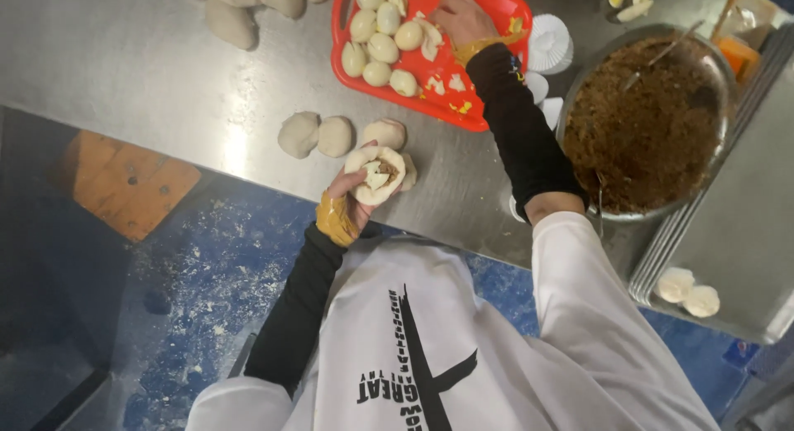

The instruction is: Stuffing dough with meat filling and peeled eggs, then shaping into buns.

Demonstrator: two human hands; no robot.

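The left hand (351, 191) cups an open dough round (376, 173) at the near edge of the table (149, 67), fingers curled under it, with brown filling and a pale egg piece showing in its hollow; the right hand (459, 19) reaches across into the red tray (475, 117), fingers closed down among the peeled eggs (382, 47), though whether it grips one cannot be told.

The round sits right at the table's edge, over the blue floor (207, 274); cradled in one hand only, it could tip and spill its filling, or the soft dough could sag and tear. The reaching sleeve (517, 121) passes just beside the bowl (719, 75) of brown mince, so it could brush the rim.

The round lies in the left palm, touching it, well apart from the right hand; three dough balls (335, 136) lie just behind it, more at the far edge.
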